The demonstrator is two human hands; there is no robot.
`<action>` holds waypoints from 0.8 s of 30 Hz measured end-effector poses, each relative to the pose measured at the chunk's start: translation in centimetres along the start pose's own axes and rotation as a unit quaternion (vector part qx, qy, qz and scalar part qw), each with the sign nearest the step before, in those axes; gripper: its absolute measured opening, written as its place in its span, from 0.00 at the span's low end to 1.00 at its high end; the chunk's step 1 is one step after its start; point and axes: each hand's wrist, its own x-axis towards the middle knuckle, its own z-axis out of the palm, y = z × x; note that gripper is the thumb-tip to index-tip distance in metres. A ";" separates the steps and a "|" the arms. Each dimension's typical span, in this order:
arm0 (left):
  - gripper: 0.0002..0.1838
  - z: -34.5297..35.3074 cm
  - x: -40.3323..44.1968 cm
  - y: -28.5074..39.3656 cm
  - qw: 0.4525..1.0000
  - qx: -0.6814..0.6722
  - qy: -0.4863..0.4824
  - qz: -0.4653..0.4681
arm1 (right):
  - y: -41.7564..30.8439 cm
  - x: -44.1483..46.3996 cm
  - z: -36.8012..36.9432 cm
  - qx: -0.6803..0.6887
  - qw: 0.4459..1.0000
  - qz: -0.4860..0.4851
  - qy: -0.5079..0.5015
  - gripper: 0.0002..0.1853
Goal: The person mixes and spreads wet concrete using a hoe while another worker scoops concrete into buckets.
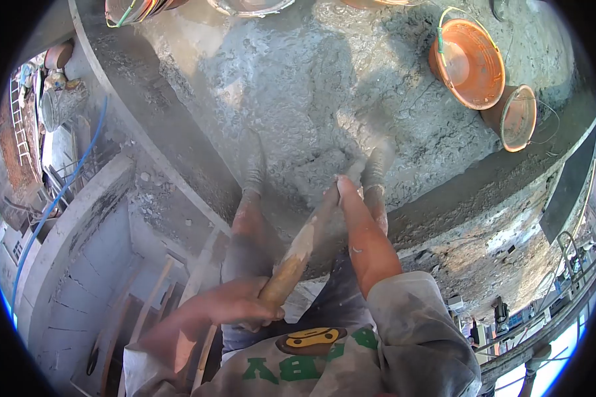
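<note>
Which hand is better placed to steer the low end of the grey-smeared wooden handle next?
Right, most likely. The right hand grips the grey-smeared wooden handle far down, nearer the wet grey mix. The left hand holds the near end, close to the grey shirt.

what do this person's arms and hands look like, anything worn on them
The left hand and right hand look bare, no gloves visible. The right sleeve is short, grey, loose and stained; the left sleeve is greyish too. A pale splash marks the right forearm.
</note>
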 end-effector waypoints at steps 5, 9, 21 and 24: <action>0.26 4.6 -5.3 3.5 0.988 0.026 -0.034 0.151 | -12.4 -11.3 2.6 -0.042 0.992 -0.115 0.014 0.14; 0.32 5.8 -9.4 3.6 0.955 0.172 -0.014 0.240 | -22.4 -21.7 5.2 -0.069 0.963 -0.260 0.021 0.16; 0.26 -14.7 18.7 4.1 0.775 0.321 0.502 0.211 | -31.5 -25.2 15.3 -0.058 0.789 -0.610 0.047 0.20; 0.28 -17.7 22.7 5.0 0.726 0.245 0.580 0.276 | -31.4 -24.1 15.4 0.041 0.840 -0.537 -0.061 0.09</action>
